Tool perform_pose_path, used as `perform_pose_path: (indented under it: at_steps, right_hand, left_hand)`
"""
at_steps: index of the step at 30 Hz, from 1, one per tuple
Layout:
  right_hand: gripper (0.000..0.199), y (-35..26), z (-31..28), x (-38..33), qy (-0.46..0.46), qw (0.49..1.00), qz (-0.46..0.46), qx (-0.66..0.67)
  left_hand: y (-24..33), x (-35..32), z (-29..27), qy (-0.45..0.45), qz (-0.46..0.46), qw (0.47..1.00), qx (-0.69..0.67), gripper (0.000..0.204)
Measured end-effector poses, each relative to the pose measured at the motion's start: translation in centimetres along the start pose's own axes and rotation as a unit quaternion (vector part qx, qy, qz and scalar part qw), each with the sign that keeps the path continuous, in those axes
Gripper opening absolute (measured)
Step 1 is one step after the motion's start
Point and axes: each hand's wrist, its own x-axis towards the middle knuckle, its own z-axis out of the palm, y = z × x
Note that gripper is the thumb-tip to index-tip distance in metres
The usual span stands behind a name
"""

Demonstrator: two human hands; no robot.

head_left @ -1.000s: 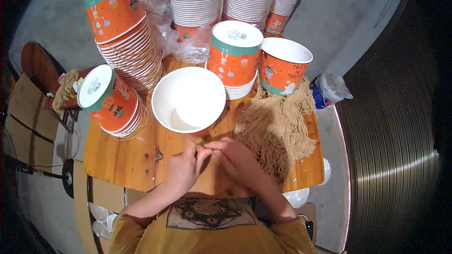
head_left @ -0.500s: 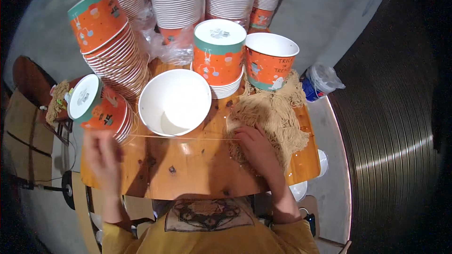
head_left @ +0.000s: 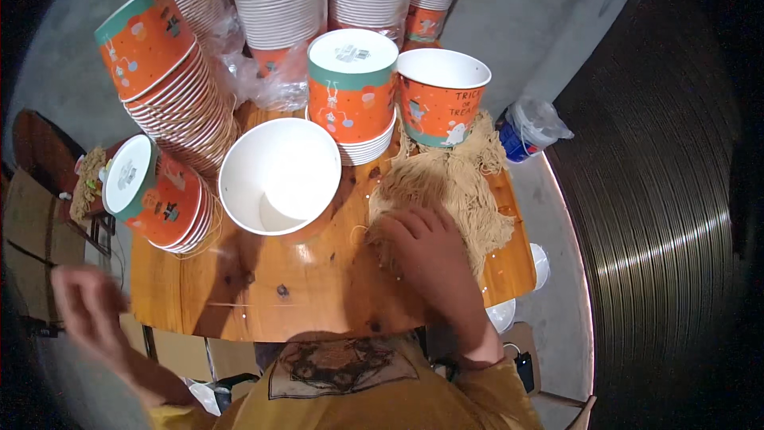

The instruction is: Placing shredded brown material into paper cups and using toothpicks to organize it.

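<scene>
My left hand (head_left: 91, 310), blurred by motion, is past the table's left edge with its fingers curled as in a pinch. A thin tan cord (head_left: 255, 304) runs faintly across the table's front part, level with that hand; the join at the fingers is too blurred to see. My right hand (head_left: 430, 259) lies with fingers spread on a heap of tan cords (head_left: 465, 191) at the table's right. Between the hands and farther back, an open white-lined paper bucket (head_left: 278, 179) is tipped toward me.
Upside-down orange buckets (head_left: 352, 107) are stacked behind. An upright orange bucket (head_left: 442, 107) stands by the heap. Leaning bucket stacks with cords (head_left: 179, 111) and a shorter stack (head_left: 163, 195) are at left. Tall bagged stacks (head_left: 274, 0) stand at the back. The wooden table (head_left: 310, 295) ends just before me.
My left hand has swung left and toward me, past the table edge. The cord that stretched between both hands has left my right hand. My right hand stays on the heap.
</scene>
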Motion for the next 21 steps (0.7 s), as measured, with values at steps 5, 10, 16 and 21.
perform_pose_path:
  at_steps: [5, 10, 16, 21]
  right_hand:
    - [0.046, -5.0, -6.8, 3.2, -0.053, 0.710, -0.047, 0.700]
    - [0.054, -5.0, -3.9, 3.1, -0.117, 0.640, -0.033, 0.759]
    - [0.045, -4.6, -1.6, 2.9, 0.051, 0.720, 0.003, 0.692]
    - [0.024, -3.9, -3.0, 3.6, -0.065, 0.658, 0.112, 0.742]
  left_hand:
    - [6.6, -0.2, 9.7, -0.368, 0.243, 0.897, -0.032, 0.020]
    - [7.1, -1.7, 15.1, -0.375, 0.272, 0.885, -0.044, 0.027]
    - [6.3, -3.4, 17.2, -0.383, 0.242, 0.890, -0.050, 0.029]
    - [6.2, -3.0, 17.7, -0.437, 0.217, 0.871, -0.050, 0.024]
